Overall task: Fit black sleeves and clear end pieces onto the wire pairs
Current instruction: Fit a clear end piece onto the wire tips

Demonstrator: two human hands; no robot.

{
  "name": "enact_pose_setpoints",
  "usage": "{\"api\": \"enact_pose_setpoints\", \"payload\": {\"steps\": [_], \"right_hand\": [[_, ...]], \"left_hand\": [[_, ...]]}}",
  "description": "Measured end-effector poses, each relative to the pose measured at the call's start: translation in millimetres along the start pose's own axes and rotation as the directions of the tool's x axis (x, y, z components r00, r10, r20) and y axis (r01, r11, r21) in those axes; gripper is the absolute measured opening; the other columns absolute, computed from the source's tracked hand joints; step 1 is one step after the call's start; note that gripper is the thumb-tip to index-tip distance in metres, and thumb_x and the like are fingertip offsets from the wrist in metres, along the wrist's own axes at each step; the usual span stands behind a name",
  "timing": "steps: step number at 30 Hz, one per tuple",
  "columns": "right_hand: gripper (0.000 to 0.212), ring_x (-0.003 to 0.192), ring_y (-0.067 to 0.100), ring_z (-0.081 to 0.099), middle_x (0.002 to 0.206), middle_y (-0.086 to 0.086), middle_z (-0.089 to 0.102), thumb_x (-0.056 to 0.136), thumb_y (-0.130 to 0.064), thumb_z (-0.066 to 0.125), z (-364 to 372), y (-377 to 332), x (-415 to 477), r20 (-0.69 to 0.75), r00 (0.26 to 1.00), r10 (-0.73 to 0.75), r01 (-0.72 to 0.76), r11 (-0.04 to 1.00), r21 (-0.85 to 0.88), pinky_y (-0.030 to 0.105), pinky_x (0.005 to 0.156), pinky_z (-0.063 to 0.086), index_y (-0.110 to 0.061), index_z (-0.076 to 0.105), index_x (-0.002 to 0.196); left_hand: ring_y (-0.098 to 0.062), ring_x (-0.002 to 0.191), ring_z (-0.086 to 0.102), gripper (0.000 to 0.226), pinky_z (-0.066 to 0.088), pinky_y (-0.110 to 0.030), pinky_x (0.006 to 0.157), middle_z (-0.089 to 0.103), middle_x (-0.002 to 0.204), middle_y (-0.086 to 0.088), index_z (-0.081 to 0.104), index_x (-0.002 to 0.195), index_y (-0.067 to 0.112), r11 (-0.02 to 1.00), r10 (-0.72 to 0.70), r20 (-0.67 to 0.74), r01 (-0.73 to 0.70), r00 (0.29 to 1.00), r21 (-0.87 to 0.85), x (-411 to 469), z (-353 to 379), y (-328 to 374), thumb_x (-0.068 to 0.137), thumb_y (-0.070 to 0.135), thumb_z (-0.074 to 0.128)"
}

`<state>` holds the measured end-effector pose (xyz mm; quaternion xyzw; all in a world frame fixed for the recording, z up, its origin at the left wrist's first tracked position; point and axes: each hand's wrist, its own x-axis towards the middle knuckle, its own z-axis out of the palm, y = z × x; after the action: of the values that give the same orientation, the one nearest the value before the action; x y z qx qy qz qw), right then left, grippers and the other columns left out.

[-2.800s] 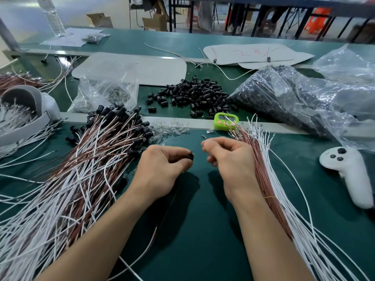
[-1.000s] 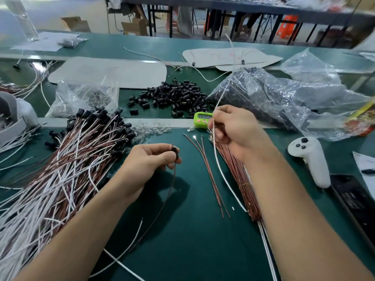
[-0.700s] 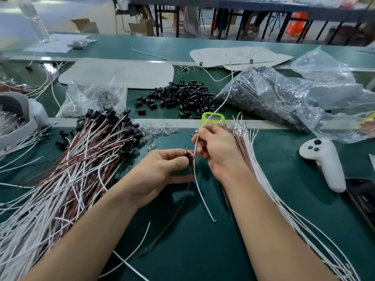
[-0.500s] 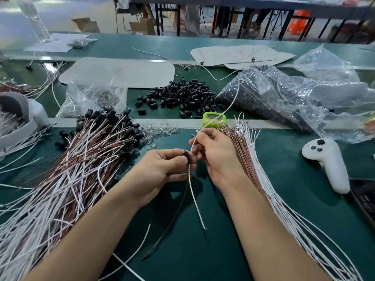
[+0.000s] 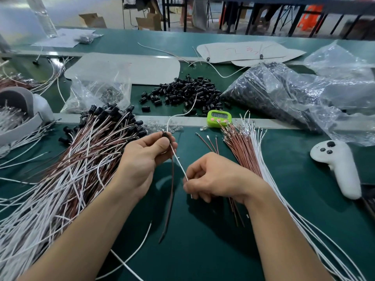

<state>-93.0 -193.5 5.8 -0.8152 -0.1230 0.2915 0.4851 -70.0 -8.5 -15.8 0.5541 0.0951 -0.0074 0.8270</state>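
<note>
My left hand (image 5: 145,159) pinches a small black sleeve (image 5: 164,134) between thumb and fingers. A brown wire (image 5: 171,191) hangs down from the sleeve. A white wire (image 5: 178,162) runs through the sleeve, and my right hand (image 5: 217,176) pinches its lower stretch; its upper end curves up toward the pile of loose black sleeves (image 5: 185,94). Clear end pieces (image 5: 162,126) lie scattered just beyond my left hand. Bare brown and white wires (image 5: 247,151) fan out at the right.
A heap of sleeved wire pairs (image 5: 77,159) covers the left. A green timer (image 5: 219,118) stands on the metal strip. A white controller (image 5: 338,167) lies right; plastic bags of parts (image 5: 284,94) sit behind. Three loose brown wires (image 5: 209,142) lie between my hands.
My right hand has drawn the white wire down through the sleeve and moved toward me, away from my left hand. My left hand has risen slightly with the sleeve.
</note>
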Motion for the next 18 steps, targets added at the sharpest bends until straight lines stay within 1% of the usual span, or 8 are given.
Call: {"api": "enact_pose_setpoints", "payload": {"steps": [2,4,6,10,12,14,15,18], "right_hand": [[0.007,0.05,0.017,0.061,0.067,0.008,0.072,0.084,-0.005,0.068,-0.6,-0.6,-1.8,0.027,1.0,0.004,-0.005,1.0,0.022,0.019,0.044,0.041,-0.004,0.071,0.078],[0.012,0.054,0.017,0.064,0.069,0.009,0.073,0.083,0.0,0.065,-1.2,-0.9,-3.6,0.07,0.997,0.008,-0.011,0.999,0.042,0.02,0.047,0.046,-0.009,0.071,0.077],[0.016,0.055,0.018,0.065,0.069,0.01,0.072,0.084,0.001,0.063,-1.4,-1.0,-4.8,0.095,0.995,0.007,-0.012,0.999,0.047,0.02,0.049,0.048,-0.011,0.07,0.075],[0.018,0.056,0.018,0.065,0.069,0.009,0.071,0.086,0.001,0.06,-3.9,-0.1,-7.3,0.173,0.985,0.006,-0.017,0.998,0.058,0.02,0.05,0.049,-0.012,0.067,0.075],[0.016,0.057,0.018,0.067,0.071,0.01,0.072,0.09,0.001,0.061,-7.1,2.0,-8.8,0.193,0.981,0.01,-0.026,0.996,0.082,0.02,0.051,0.05,-0.01,0.066,0.079],[0.013,0.058,0.018,0.068,0.073,0.012,0.072,0.094,0.003,0.061,-9.4,3.5,-8.7,0.165,0.986,0.002,-0.027,0.988,0.15,0.021,0.051,0.052,-0.007,0.065,0.085],[0.013,0.058,0.018,0.068,0.074,0.013,0.072,0.095,0.005,0.06,-10.3,3.8,-7.7,0.127,0.992,-0.008,-0.018,0.98,0.197,0.021,0.051,0.053,-0.005,0.064,0.087],[0.017,0.057,0.021,0.067,0.074,0.018,0.071,0.096,0.01,0.057,-11.4,3.3,-2.1,-0.072,0.997,-0.031,0.052,0.945,0.323,0.023,0.05,0.053,-0.003,0.062,0.086]], "left_hand": [[-0.018,0.081,0.074,0.014,0.062,-0.028,0.082,0.076,0.085,-0.006,0.072,0.092,0.004,1.0,0.0,-0.011,-0.001,1.0,-0.016,1.1,-1.7,-0.3,0.095,-0.002,0.06],[-0.018,0.083,0.074,0.013,0.062,-0.029,0.084,0.076,0.087,-0.007,0.073,0.092,0.005,1.0,0.003,-0.015,-0.003,1.0,-0.028,2.2,-3.4,0.3,0.094,0.001,0.061],[-0.019,0.084,0.074,0.013,0.062,-0.03,0.083,0.076,0.088,-0.007,0.073,0.092,0.005,0.999,0.005,-0.019,-0.006,1.0,-0.038,2.8,-4.3,1.1,0.094,0.002,0.061],[-0.02,0.082,0.074,0.014,0.062,-0.029,0.08,0.076,0.087,-0.008,0.075,0.088,0.007,0.998,0.0,-0.011,0.0,1.0,-0.057,0.6,-2.3,-1.3,0.092,0.002,0.063],[-0.019,0.082,0.074,0.013,0.061,-0.027,0.078,0.076,0.087,-0.007,0.073,0.092,0.005,0.999,-0.003,0.002,0.003,1.0,-0.05,0.2,-1.5,-2.2,0.094,0.001,0.061],[-0.018,0.084,0.074,0.014,0.061,-0.026,0.076,0.077,0.09,-0.007,0.073,0.094,0.005,0.999,-0.007,0.009,0.007,1.0,-0.045,1.2,-2.6,-0.3,0.096,0.002,0.06],[-0.017,0.085,0.074,0.014,0.061,-0.026,0.076,0.077,0.091,-0.008,0.073,0.094,0.006,0.999,-0.008,0.013,0.008,1.0,-0.047,1.7,-3.3,0.9,0.096,0.003,0.059],[-0.017,0.084,0.075,0.014,0.062,-0.027,0.077,0.078,0.092,-0.008,0.072,0.094,0.007,0.999,-0.02,0.019,0.021,1.0,-0.041,0.1,-3.8,2.7,0.096,0.002,0.059]]}}
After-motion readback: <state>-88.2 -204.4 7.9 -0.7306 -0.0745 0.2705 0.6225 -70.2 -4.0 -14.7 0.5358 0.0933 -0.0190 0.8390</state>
